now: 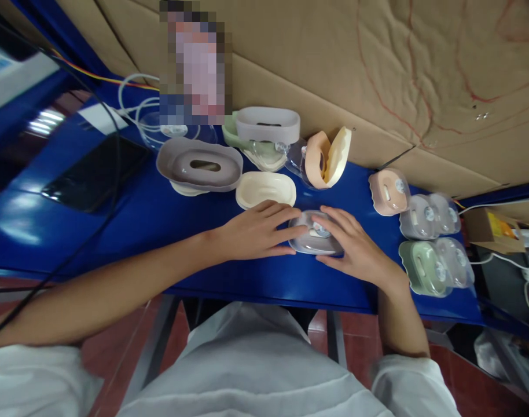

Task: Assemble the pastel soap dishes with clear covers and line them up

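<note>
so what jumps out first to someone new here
The two hands meeting mid-table: the left hand lies flat against a small grey dish, the right hand covers its other side. A cream tray sits just behind on the blue table, and a pink case and green case stand at the right.

Before you runs a glossy blue table [117, 226], its surface catching pale glare at your left. Behind it, creased brown cardboard sheeting [377, 69] serves as the back wall. Beneath the table you see grey metal legs [154, 341] on a reddish-brown floor [477, 382]. A dark flat panel [95, 174] lies on the table at left. A small cardboard box [485, 226] sits beyond its right end.
</note>
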`<state>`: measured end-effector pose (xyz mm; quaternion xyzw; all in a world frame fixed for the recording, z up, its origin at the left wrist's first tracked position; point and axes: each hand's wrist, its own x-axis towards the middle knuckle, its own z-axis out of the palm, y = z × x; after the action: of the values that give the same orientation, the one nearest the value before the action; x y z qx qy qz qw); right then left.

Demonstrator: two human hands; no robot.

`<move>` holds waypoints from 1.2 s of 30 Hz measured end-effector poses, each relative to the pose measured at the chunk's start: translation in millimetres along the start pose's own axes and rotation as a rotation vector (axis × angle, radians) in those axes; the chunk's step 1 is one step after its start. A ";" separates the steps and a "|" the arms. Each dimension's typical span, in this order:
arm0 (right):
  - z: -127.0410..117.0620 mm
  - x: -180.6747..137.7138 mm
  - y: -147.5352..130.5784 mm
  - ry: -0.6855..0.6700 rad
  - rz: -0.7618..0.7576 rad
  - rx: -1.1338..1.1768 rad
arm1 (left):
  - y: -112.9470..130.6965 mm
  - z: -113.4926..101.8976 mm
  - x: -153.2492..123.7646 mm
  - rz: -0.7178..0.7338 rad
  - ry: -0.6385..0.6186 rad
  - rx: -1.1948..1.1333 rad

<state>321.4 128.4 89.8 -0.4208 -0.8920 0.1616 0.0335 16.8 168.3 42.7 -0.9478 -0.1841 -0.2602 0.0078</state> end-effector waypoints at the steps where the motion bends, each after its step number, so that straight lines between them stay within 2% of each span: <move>1: -4.5 -5.6 6.0 -0.004 0.037 0.014 | 0.4 -1.6 0.4 -0.032 0.007 0.029; 4: -13.8 -20.6 28.6 0.033 0.179 -0.038 | 0.2 -4.7 0.6 -0.184 0.009 0.117; 7: -14.7 -24.3 47.4 0.175 0.307 -0.208 | -2.3 -2.0 -0.9 -0.307 -0.046 0.148; 9: -12.1 -19.0 50.3 0.268 0.339 -0.294 | -3.8 1.8 -1.8 -0.276 -0.099 0.096; 11: -7.7 -9.8 43.2 0.312 0.308 -0.318 | -4.2 3.6 -1.3 -0.165 -0.127 0.027; 13: -1.4 0.5 28.3 0.318 0.228 -0.292 | -4.4 -0.3 0.7 -0.066 -0.122 0.014; 15: 6.9 9.8 10.9 0.281 0.113 -0.239 | -5.9 -10.8 2.8 -0.084 -0.101 0.069; 17: 16.2 17.3 -3.4 0.204 -0.008 -0.177 | -9.4 -25.7 2.8 -0.245 -0.070 0.142; 19: 24.7 22.9 -11.5 0.134 -0.094 -0.115 | -13.6 -40.3 -0.7 -0.500 -0.019 0.182; 21: 30.3 26.5 -13.4 0.104 -0.123 -0.063 | -16.8 -50.7 -6.9 -0.713 0.017 0.198; 22: 31.8 27.6 -12.8 0.100 -0.123 -0.046 | -17.7 -53.7 -10.2 -0.773 0.015 0.208; 26: 31.5 28.7 -9.0 0.110 -0.112 -0.022 | -18.2 -57.3 -16.6 -0.803 -0.080 0.284; 28: 30.7 28.6 -8.9 0.122 -0.122 -0.013 | -17.9 -60.5 -14.2 -0.792 -0.080 0.264; 30: 31.4 28.6 -10.2 0.127 -0.145 0.003 | -17.9 -67.6 -10.2 -0.757 0.023 0.153; 33: 36.2 28.7 -13.3 0.173 -0.188 0.014 | -18.2 -81.4 -4.8 -0.673 0.326 -0.182; 36: 44.0 28.7 -16.1 0.423 -0.167 0.000 | -16.9 -87.8 0.4 -0.630 0.625 -0.641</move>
<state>282.3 129.2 51.1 -0.3699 -0.8970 0.0663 0.2328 -31.9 174.5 117.4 -0.6792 -0.3594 -0.5623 -0.3054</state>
